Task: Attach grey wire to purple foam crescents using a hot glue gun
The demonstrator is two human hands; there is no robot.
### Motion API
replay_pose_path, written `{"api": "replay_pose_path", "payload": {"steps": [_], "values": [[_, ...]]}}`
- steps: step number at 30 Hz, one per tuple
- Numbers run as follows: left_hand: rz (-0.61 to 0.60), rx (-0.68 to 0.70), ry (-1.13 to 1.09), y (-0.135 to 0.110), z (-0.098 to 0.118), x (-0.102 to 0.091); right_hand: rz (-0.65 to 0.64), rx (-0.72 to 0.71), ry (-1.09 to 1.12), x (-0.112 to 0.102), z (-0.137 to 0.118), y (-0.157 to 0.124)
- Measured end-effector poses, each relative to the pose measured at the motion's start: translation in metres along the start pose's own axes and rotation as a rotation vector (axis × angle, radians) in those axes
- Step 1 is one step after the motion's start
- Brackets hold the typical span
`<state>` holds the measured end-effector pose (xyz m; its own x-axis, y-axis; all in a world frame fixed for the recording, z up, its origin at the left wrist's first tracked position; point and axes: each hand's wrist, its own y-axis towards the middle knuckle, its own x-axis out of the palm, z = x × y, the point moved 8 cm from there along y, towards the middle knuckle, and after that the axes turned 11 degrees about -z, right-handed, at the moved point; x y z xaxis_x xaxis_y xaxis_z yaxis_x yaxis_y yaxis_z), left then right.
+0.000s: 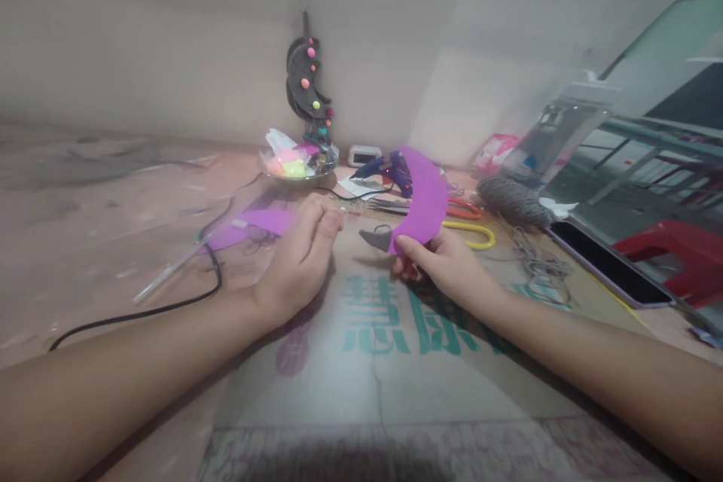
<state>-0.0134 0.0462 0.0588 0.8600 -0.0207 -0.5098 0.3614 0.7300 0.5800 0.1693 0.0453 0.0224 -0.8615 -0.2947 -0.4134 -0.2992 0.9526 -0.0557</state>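
Observation:
My right hand [446, 260] pinches a purple crescent-shaped sheet [426, 196] near its lower end, thumb in front. A dark grey tip [376, 239] shows at that lower end, pointing left; it looks wrapped in yarn. My left hand [308, 252] is closed, with fingers curled and thumb pressed against them, a short way left of the crescent. Whatever those fingers may hold is hidden. Behind the crescent lies a blue glue gun [395, 169], partly covered. Scissors with orange handles [464, 208] and others with yellow handles [480, 235] lie just beyond my right hand.
At the back, a dish [299, 172] holds bright packets beside a grey crescent ornament [305, 79] with coloured balls. Grey yarn [514, 199], a clear jar [556, 135] and a phone [610, 263] are right. A black cable [169, 307], a clear stick [169, 271] and purple scraps [242, 230] lie left.

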Motion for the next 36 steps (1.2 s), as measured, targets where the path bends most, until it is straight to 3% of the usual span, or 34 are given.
{"api": "replay_pose_path", "payload": {"steps": [4,7,11,23,36], "values": [[0.026,-0.04,-0.051,0.0,-0.006,-0.004,0.019,0.021,0.024,-0.004,0.005,0.002],[-0.11,0.007,0.028,0.002,0.0,0.005,0.029,0.031,0.046,-0.006,0.007,0.002],[-0.242,0.185,0.154,-0.002,0.018,0.019,-0.008,0.006,0.065,-0.004,0.004,0.002],[-0.197,0.331,0.26,-0.005,0.033,0.022,-0.29,-0.137,0.269,0.026,-0.001,0.0],[-0.214,0.318,0.277,-0.006,0.034,0.028,-0.285,-0.175,0.292,0.028,-0.003,-0.001]]}}
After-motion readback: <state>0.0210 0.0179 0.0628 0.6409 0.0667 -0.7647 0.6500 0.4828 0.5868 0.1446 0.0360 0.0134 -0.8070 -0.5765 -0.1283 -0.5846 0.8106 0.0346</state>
